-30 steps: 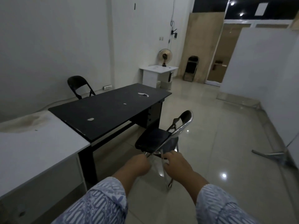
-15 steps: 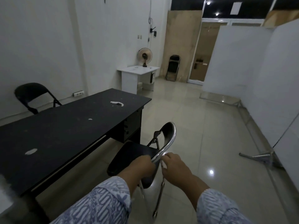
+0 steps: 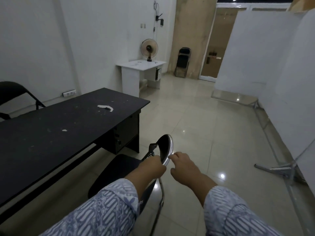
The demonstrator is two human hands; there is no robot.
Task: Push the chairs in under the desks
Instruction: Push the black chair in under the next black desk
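A black folding chair with a chrome frame stands on the tiled floor beside the long black desk, its seat just off the desk's near edge and its backrest toward me. My left hand grips the chrome rim of the backrest. My right hand pinches the same rim a little to the right. Both sleeves are blue and white patterned.
A second black chair stands behind the desk at the left wall. A white desk with a fan is at the back, a folded chair leans beyond it. White partition panels with metal feet line the right.
I have stepped forward along the black desk with the chair in both hands. The chair's seat now lies closer to the desk's edge, and the white desk at near left has left the view.
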